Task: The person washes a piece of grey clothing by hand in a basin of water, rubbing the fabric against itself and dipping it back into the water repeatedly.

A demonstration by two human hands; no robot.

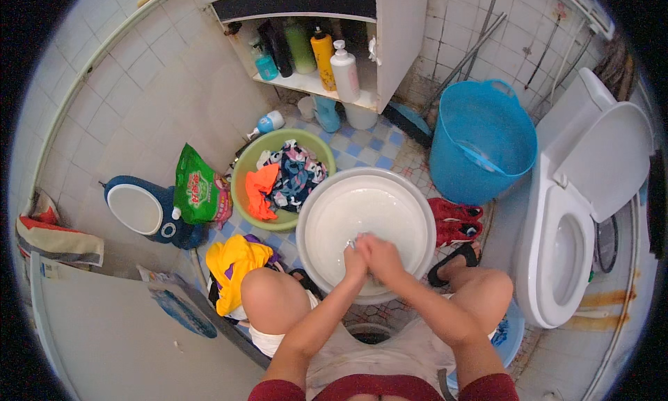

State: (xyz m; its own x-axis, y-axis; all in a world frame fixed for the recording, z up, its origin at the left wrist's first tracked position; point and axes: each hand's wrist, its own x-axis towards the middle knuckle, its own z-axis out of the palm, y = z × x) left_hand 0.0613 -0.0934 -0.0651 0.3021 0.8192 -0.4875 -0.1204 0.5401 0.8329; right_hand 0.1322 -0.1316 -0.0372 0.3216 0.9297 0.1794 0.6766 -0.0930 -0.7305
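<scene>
A large white basin (376,195) stands on the floor between my knees, with whitish liquid in it. Over its near half, my left hand (356,263) and my right hand (381,256) are pressed together with fingers curled. A small pale, shiny bit shows at the left fingers; whether it is cloth, suds or water is unclear. The palms are hidden, so anything between them cannot be made out. Beyond the basin to the left, a green basin (239,192) holds an orange cloth (261,188) and a dark patterned garment (297,169).
Left of me lie a yellow garment (236,270) and a green detergent bag (195,187). At right are red shoes (454,223), a blue tub (464,166) and a toilet (545,265) with its lid raised. Ahead, an open cabinet (399,46) holds several bottles; a pump bottle (270,121) lies nearby.
</scene>
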